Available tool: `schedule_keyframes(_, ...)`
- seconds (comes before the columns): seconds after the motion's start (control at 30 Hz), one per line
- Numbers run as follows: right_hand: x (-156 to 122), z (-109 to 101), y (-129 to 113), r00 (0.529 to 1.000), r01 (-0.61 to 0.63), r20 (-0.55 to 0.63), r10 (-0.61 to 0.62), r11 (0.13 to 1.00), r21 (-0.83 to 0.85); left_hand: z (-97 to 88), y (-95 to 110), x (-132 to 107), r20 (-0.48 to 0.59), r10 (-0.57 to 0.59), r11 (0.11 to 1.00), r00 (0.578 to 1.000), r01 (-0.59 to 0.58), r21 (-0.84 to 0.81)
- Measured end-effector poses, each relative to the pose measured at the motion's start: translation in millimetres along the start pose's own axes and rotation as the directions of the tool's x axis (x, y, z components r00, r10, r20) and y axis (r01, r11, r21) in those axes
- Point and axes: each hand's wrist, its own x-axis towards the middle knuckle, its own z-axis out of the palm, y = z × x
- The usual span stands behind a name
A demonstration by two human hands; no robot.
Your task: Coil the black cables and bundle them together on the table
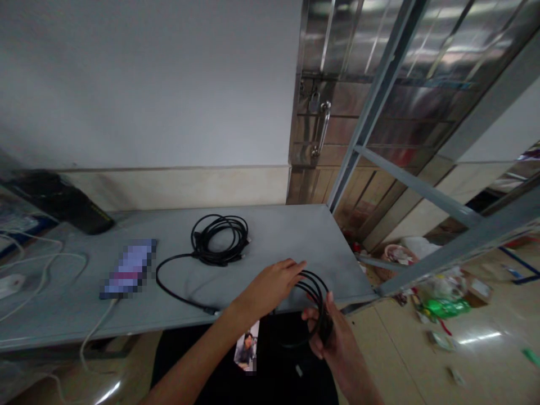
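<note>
A looped black cable point(321, 284) is held between my two hands, above the front edge of the grey table point(291, 230). My left hand point(278, 281) has its fingers closed around the upper left of the loops. On the right side, my right hand point(331, 332) grips the same loops, with the thumb up and the fingers curled around them. Another coiled black cable point(219, 242) lies on the table, beyond my left hand. One end of it curves to the front edge, where a plug point(210, 310) shows beside my left forearm.
A phone point(130, 269) with a white cord lies at left, near a dark cylindrical object point(67, 202) and white cables. A grey metal frame post point(371, 107) rises at the table's right corner. A phone-like picture point(247, 346) shows below my left forearm. Bags and boxes point(447, 289) litter the floor.
</note>
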Motion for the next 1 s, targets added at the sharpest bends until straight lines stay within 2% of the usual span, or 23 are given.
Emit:
schedule_keyframes(0.1, 2, 1, 1, 0.996, -0.052, 0.074, 0.054, 0.998, -0.020, 5.0, 4, -5, 0.038, 0.085, 0.989, 0.996, -0.089, 0.117)
schedule_keyframes(0.17, 3, 5, -3, 0.991, -0.075, 0.116, 0.068, 0.996, 0.053, 1.3, 5, -10, 0.026, 0.121, 0.972, 0.992, -0.124, 0.201)
schedule_keyframes(0.3, 0, 21, -14, 0.967, -0.222, 0.166, 0.195, 0.961, 0.163, -7.7, 0, -17, 0.021, 0.120, 0.931, 0.993, -0.120, 0.344)
schedule_keyframes(0.4, -4, 34, -17, 0.960, -0.193, 0.226, 0.167, 0.976, 0.101, -10.6, -3, -23, 0.036, 0.150, 0.913, 0.988, -0.153, 0.379)
schedule_keyframes(0.47, -6, 38, -17, 0.954, -0.183, 0.253, 0.160, 0.981, 0.071, -14.7, -5, -36, -0.009, 0.173, 0.926, 0.985, -0.160, 0.341)
schedule_keyframes(0.53, -7, 35, -20, 0.957, -0.198, 0.232, 0.176, 0.977, 0.074, -23.3, -12, -61, -0.133, 0.120, 0.959, 0.984, -0.080, 0.272)
schedule_keyframes(0.6, -10, 25, -25, 0.965, -0.197, 0.196, 0.177, 0.976, 0.090, -36.4, -28, -98, -0.275, 0.020, 0.969, 0.961, 0.049, 0.243)
schedule_keyframes(0.67, -15, 13, -32, 0.972, -0.194, 0.156, 0.177, 0.976, 0.100, -51.9, -52, -141, -0.350, -0.016, 0.958, 0.937, 0.115, 0.263)
schedule_keyframes(0.73, -22, 1, -38, 0.978, -0.192, 0.102, 0.180, 0.975, 0.114, -66.5, -81, -181, -0.325, -0.064, 0.938, 0.944, 0.168, 0.303)
schedule_keyframes(0.8, -27, -6, -42, 0.983, -0.181, 0.047, 0.176, 0.975, 0.128, -77.7, -108, -211, -0.303, -0.107, 0.925, 0.947, 0.207, 0.319)
schedule_keyframes(0.9, -31, -7, -45, 0.985, -0.170, 0.008, 0.170, 0.975, 0.143, -85.0, -135, -230, -0.265, -0.126, 0.929, 0.956, 0.208, 0.306)
schedule_keyframes(1.0, -30, -3, -47, 0.983, -0.180, 0.003, 0.181, 0.974, 0.139, -81.2, -145, -226, -0.181, -0.112, 0.962, 0.977, 0.152, 0.226)
